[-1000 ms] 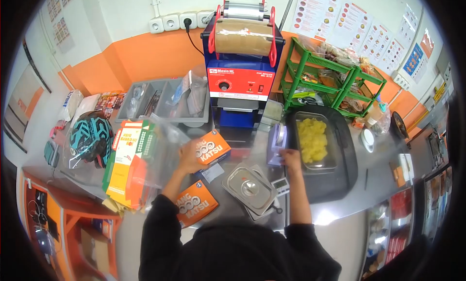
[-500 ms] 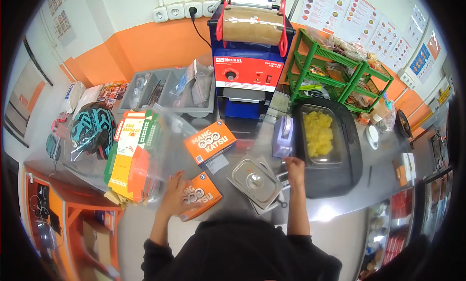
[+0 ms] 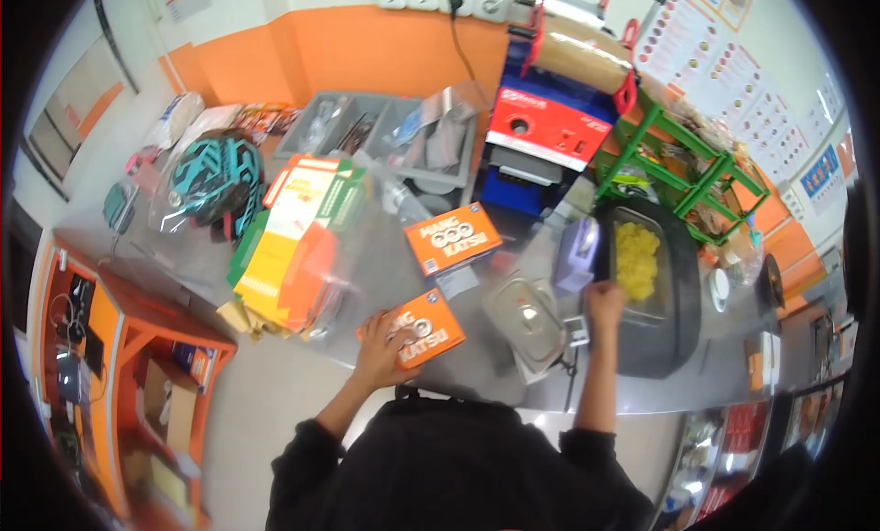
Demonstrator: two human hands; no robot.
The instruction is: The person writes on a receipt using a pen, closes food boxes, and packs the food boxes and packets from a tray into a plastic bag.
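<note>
An orange "Mang Katsu" box [image 3: 433, 333] lies at the counter's front edge. My left hand [image 3: 383, 355] grips its left side, fingers over the top. A second orange box [image 3: 452, 241] sits just behind it. My right hand [image 3: 606, 306] is closed, just in front of the purple tape dispenser [image 3: 576, 256]; whatever its fingers pinch is hidden. Between my hands is a steel lidded pan [image 3: 524, 318], with a small pale device [image 3: 576, 331] at its right.
A clear-lidded container of yellow food [image 3: 639, 267] sits in a black holder on the right. Flat printed cartons [image 3: 298, 251] in plastic lie left. Behind are a grey divided bin [image 3: 316, 132], a red-and-blue cup sealer [image 3: 545, 128] and green racks [image 3: 683, 169].
The view has swung left, so the counter appears shifted right. My left hand has come onto the front box, which is now turned. My right hand has closed and remains near the tape dispenser.
</note>
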